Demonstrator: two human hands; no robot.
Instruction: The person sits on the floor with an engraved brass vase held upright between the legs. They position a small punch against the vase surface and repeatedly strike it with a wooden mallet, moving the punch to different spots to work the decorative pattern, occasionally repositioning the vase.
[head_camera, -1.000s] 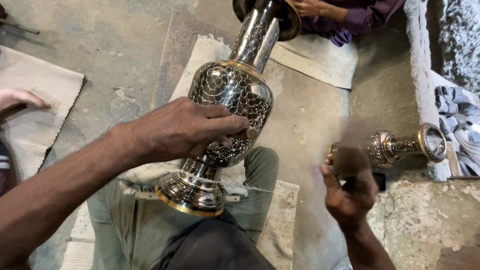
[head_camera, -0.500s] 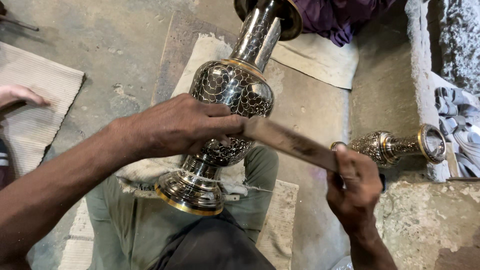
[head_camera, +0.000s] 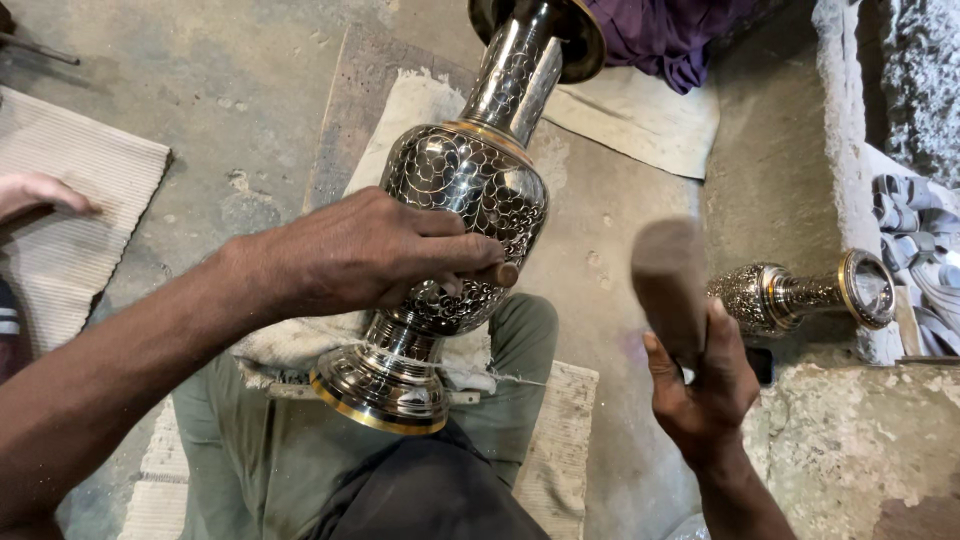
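While left hand (head_camera: 370, 250) steadies one vase (head_camera: 465, 200) | right hand (head_camera: 705, 385): one mallet (head_camera: 668, 285) | vases: two

Both forearms are bare, with no sleeves, watch or rings showing on the left hand (head_camera: 370, 250) or the right hand (head_camera: 700, 385). The legs wear 2 garments: olive-green trousers (head_camera: 260, 470) and a dark grey cloth (head_camera: 430, 495) over the lap.

Seen from above, a left hand (head_camera: 375, 250) lies across the belly of a large engraved metal vase (head_camera: 465, 215), its fingers (head_camera: 455, 250) pinching a small punch (head_camera: 500, 273) against the metal. The vase rests tilted on the person's lap. The right hand (head_camera: 705, 385) grips a blurred wooden mallet (head_camera: 668, 285). A smaller vase (head_camera: 800, 293) lies just beyond it on a stone ledge (head_camera: 880, 440).
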